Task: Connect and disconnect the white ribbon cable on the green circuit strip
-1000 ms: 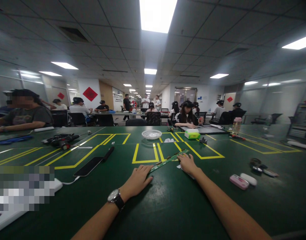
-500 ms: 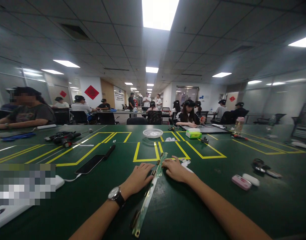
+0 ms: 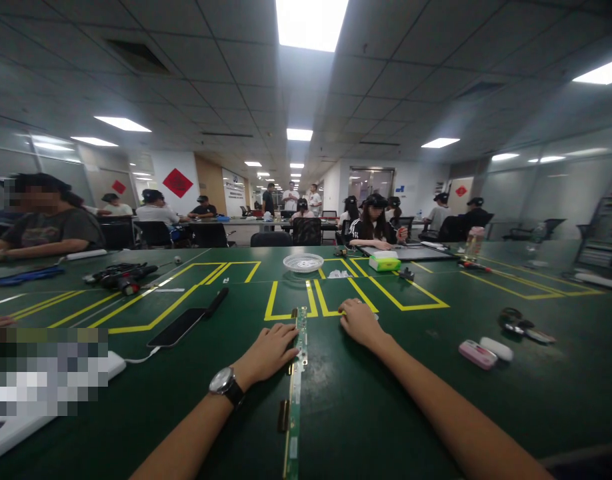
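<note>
A long, narrow green circuit board [image 3: 295, 427] runs away from me, with brown connector tabs along its left edge. My left hand [image 3: 267, 353], a watch on its wrist, holds that left edge near the far end, the fingers on top and the thumb closer to me. Right of the board, and apart from it, my right hand [image 3: 361, 323] rests low over the table by the yellow tape. Its fingers are curled together, and what they hold, if anything, is hidden. Small white pieces lie mostly covered behind this hand.
On the green table [image 3: 396, 427] are a phone [image 3: 179, 327] with a cable, a white basket [image 3: 303, 263], a tissue pack [image 3: 385, 261], a pink case [image 3: 477, 354] and a black-and-metal tool [image 3: 526, 327]. A power drill [image 3: 129, 277] lies left. Other people sit beyond.
The board has swung from a slant to nearly straight ahead, and slid nearer to me. My right hand has left it and moved right. My left hand stays at its edge.
</note>
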`<state>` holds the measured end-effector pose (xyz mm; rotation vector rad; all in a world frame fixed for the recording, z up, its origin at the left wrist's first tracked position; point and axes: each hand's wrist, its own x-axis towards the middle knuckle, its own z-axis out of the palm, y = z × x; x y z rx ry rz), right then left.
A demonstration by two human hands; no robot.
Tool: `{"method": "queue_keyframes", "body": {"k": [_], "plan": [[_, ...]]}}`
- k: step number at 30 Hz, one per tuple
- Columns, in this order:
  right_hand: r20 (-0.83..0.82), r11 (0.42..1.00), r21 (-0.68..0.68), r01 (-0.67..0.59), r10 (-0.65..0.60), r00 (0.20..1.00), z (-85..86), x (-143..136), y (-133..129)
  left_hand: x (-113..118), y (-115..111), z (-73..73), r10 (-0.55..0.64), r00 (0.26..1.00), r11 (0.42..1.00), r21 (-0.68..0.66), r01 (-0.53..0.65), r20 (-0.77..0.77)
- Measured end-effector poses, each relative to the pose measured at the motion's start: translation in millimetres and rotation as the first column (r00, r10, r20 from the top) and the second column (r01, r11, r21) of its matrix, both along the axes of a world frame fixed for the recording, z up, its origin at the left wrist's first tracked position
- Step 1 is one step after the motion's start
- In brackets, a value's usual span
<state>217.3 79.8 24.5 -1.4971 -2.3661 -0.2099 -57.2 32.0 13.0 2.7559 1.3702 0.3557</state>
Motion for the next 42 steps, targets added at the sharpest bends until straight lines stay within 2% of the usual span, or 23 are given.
{"method": "queue_keyframes", "body": {"k": [2,4,7,10,14,16,19,21,23,25,29,32,42], "plan": [[0.053,0.977,-0.044,0.21,-0.207,0.977,-1.4,16,9,-1,0,1.1,0.007,1.0,1.0,0.02,-0.006,-0.018],[0.084,0.954,-0.061,0.293,-0.287,0.954,-3.9,26,14,-1,-1,2.1,0.009,1.0,0.999,0.036,-0.008,-0.027],[0.052,0.98,-0.054,0.189,-0.187,0.981,-8.2,23,14,1,-3,3.1,0.012,1.0,0.998,0.057,-0.01,-0.027],[-0.019,0.997,-0.054,-0.05,0.049,0.999,-11.4,7,9,2,-3,2.9,0.015,1.0,0.998,0.067,-0.014,-0.02],[-0.14,0.941,-0.063,-0.332,0.321,0.937,-11.8,-16,0,2,-2,1.8,0.015,1.0,0.999,0.045,-0.015,-0.002],[-0.187,0.919,-0.027,-0.394,0.382,0.905,-10.5,-22,-4,2,-2,1.8,0.02,1.0,0.999,0.028,-0.021,0.007],[-0.187,0.955,0.031,-0.295,0.295,0.937,-8.1,-23,-8,2,-2,2.2,0.017,1.0,1.0,0.01,-0.017,0.014],[-0.148,0.984,0.019,-0.177,0.178,0.973,-7.5,-20,-9,2,-3,2.4,0.004,1.0,1.0,0.006,-0.004,0.018],[-0.105,0.993,-0.023,-0.116,0.113,0.988,-7.8,-17,-9,2,-4,2.4,-0.01,1.0,1.0,0.002,0.01,0.021],[-0.086,0.989,-0.051,-0.139,0.135,0.987,-8.7,-16,-8,3,-4,2.5,-0.02,1.0,1.0,-0.006,0.02,0.021],[-0.109,0.96,-0.039,-0.278,0.273,0.956,-11.5,-19,-8,5,-5,1.8,-0.026,1.0,0.999,-0.022,0.026,0.015],[-0.136,0.942,-0.04,-0.333,0.325,0.936,-14.6,-25,-10,5,-3,-0.1,-0.014,1.0,1.0,-0.026,0.014,0.007],[-0.186,0.934,-0.033,-0.355,0.343,0.921,-18.4,-40,-18,8,-4,-2.0,-0.003,1.0,1.0,-0.017,0.003,-0.001]]}}
